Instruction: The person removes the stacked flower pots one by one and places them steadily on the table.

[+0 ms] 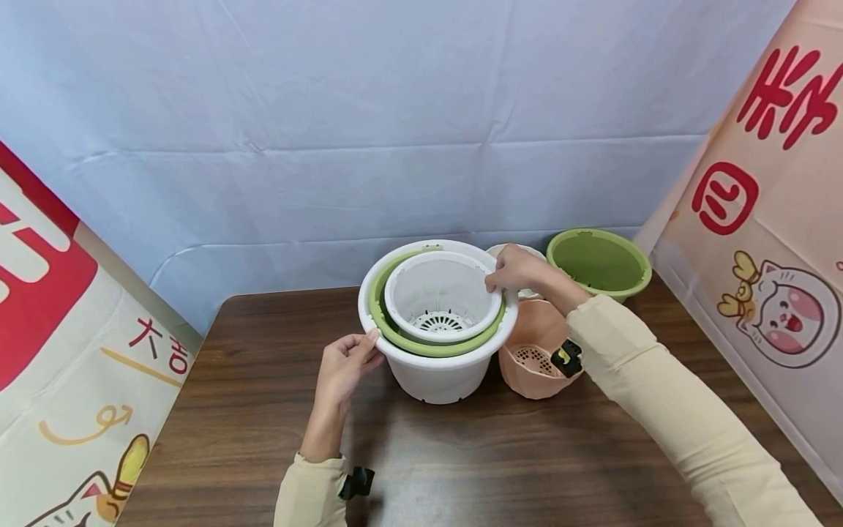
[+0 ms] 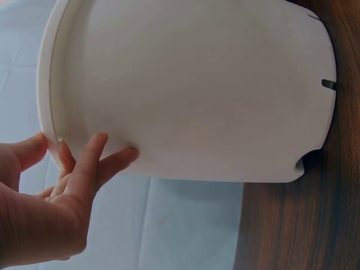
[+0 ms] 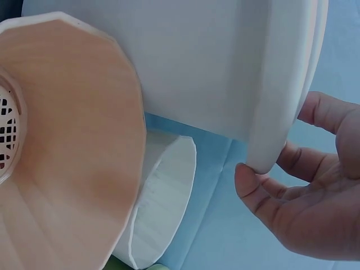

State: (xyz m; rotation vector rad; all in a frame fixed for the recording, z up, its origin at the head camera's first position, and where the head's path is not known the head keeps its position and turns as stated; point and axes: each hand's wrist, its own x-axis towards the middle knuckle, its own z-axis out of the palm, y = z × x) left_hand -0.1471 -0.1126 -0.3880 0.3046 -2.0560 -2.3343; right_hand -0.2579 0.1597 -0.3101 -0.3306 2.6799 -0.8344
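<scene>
A large white pot (image 1: 435,380) stands on the wooden table, with a green pot (image 1: 437,350) nested in it. Innermost sits a smaller white pot (image 1: 431,282) with a slotted bottom. My left hand (image 1: 345,366) pinches the large pot's rim at its left front, and its other fingers touch the outer wall (image 2: 197,95). At the right back, my right hand (image 1: 520,269) grips the large pot's white rim (image 3: 281,95), fingertips beside the inner pot's rim. The large pot's far side is hidden.
Right of the stack, a faceted peach pot (image 1: 530,384) with a perforated bottom lies tilted toward me. Behind it is a white pot (image 3: 169,197), partly covered by my right hand in the head view. A green pot (image 1: 599,260) stands at the back right. Cloth (image 1: 369,146) hangs behind the table.
</scene>
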